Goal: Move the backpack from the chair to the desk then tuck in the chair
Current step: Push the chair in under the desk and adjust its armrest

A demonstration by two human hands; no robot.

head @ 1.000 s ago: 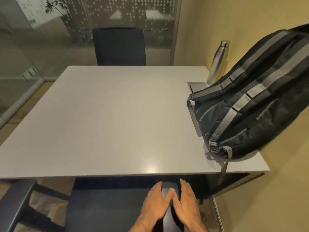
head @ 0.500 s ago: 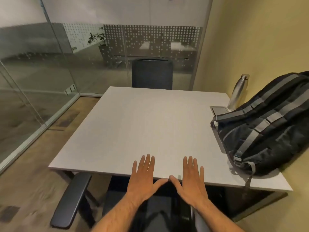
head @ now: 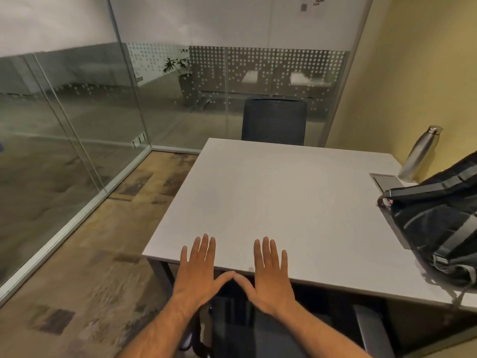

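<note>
The black backpack (head: pixel 438 223) with grey straps lies on the right side of the white desk (head: pixel 284 197), leaning against the yellow wall. The dark chair (head: pixel 258 329) sits under the desk's near edge, its back below my hands. My left hand (head: pixel 200 270) and my right hand (head: pixel 269 272) are held flat side by side, fingers spread, thumb tips nearly touching, above the chair back at the desk's near edge. Neither hand holds anything.
A steel bottle (head: pixel 420 153) stands at the desk's far right by a grey cable hatch (head: pixel 386 182). A second dark chair (head: pixel 275 121) faces me across the desk. Glass partitions (head: pixel 77 151) enclose the left and far sides, with carpet (head: pixel 90 267) on the left.
My hands lifted off the chair back and spread flat near the desk edge. My view rose and drew back, turning left, and the chair now sits farther under the desk.
</note>
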